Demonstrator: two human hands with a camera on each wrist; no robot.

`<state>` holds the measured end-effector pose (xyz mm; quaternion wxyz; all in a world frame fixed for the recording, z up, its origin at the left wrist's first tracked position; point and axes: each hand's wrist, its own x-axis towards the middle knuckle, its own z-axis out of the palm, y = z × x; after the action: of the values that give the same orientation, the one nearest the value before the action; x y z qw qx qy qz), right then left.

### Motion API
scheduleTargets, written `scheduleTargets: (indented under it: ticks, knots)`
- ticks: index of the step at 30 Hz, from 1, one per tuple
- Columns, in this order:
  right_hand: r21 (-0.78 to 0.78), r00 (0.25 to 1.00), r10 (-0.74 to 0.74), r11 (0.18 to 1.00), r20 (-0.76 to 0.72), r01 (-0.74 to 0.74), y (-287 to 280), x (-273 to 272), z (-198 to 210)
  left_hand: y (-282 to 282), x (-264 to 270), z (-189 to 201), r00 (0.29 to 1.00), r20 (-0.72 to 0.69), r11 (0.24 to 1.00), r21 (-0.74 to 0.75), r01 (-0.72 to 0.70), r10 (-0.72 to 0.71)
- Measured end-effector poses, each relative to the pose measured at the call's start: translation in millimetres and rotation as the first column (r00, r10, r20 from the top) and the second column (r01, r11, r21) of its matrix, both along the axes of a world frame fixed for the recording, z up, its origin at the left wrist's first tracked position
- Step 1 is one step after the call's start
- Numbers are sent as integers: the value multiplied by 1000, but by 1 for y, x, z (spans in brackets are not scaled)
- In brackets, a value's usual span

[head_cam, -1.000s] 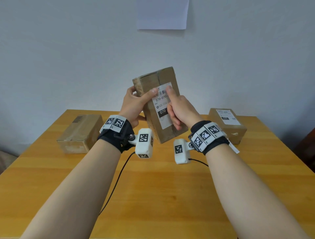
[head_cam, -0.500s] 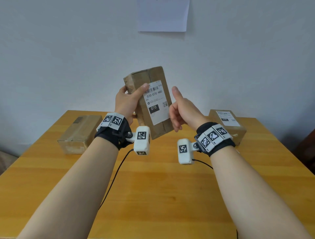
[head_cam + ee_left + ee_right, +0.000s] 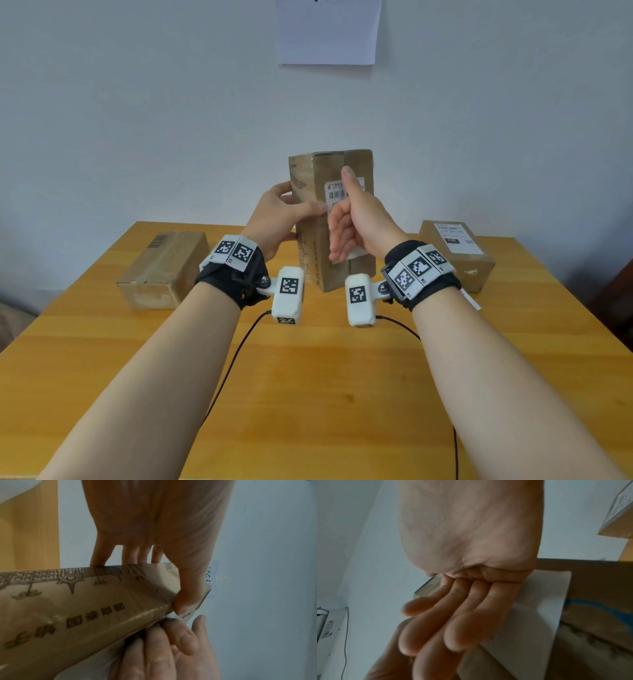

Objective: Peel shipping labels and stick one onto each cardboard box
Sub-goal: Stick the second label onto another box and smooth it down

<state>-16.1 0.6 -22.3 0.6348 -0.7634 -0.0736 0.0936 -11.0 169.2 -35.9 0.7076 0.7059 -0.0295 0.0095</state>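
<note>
My left hand (image 3: 281, 219) holds a tall cardboard box (image 3: 318, 168) upright in the air above the table, thumb on its front face and fingers behind. In the left wrist view the thumb presses the box (image 3: 85, 608) near its corner. A white shipping label (image 3: 337, 192) with a barcode is stuck on the box's front face. My right hand (image 3: 356, 219) hovers just in front of that label with loosely curved fingers and raised thumb, holding nothing. The right wrist view shows its fingers (image 3: 453, 615) relaxed over the white label (image 3: 530, 615).
A plain cardboard box (image 3: 164, 267) lies at the table's back left. Another box (image 3: 459, 253) with a white label on top sits at the back right. The wooden table (image 3: 308, 394) spreads below my arms. A white paper sheet (image 3: 329, 31) hangs on the wall.
The left hand has turned the box more upright and moved it right. The right hand, which pressed the label a second ago, came off it and now hovers in front of it.
</note>
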Motion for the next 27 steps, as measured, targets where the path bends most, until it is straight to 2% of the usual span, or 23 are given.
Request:
scheduleTargets:
  ticks: [6, 12, 18, 27]
  knots:
    - [5, 993, -60, 998, 105, 59, -1, -1, 4, -1, -1, -1, 996, 64, 981, 186, 56, -69]
    - [66, 975, -169, 985, 145, 161, -2, -2, 15, -3, -3, -6, 986, 86, 953, 282, 112, -141]
    - [307, 944, -289, 923, 159, 231, -1, -5, 15, -7, -4, -2, 983, 97, 947, 296, 123, -158]
    - [630, 937, -295, 768, 184, 118, -4, 2, 9, -11, -6, -12, 987, 82, 960, 259, 111, -136]
